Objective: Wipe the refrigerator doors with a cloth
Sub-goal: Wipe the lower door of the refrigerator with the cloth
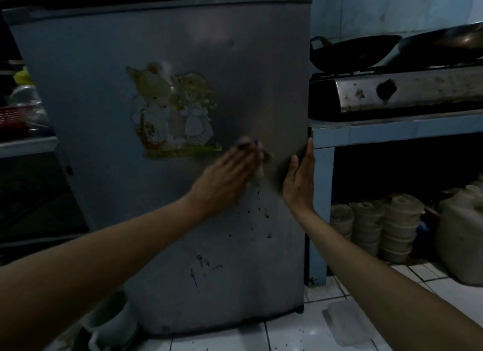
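Note:
A grey refrigerator door [104, 94] fills the middle of the head view, with a faded cartoon sticker [172, 110] on it and dark spots on its lower part. My left hand [227, 178] presses flat on the door just below and right of the sticker, blurred, with a small pale cloth [257, 174] under the fingers and mostly hidden. My right hand [300, 181] lies open against the door's right edge, fingers pointing up, holding nothing.
To the right a blue tiled counter [392, 133] carries a steel gas stove [407, 92] with two dark woks [352, 51]. Stacked plastic tubs [379, 225] and a jerrycan [460, 241] sit beneath it. Shelves with kitchenware [23, 107] stand left. White floor tiles [300, 332] lie below.

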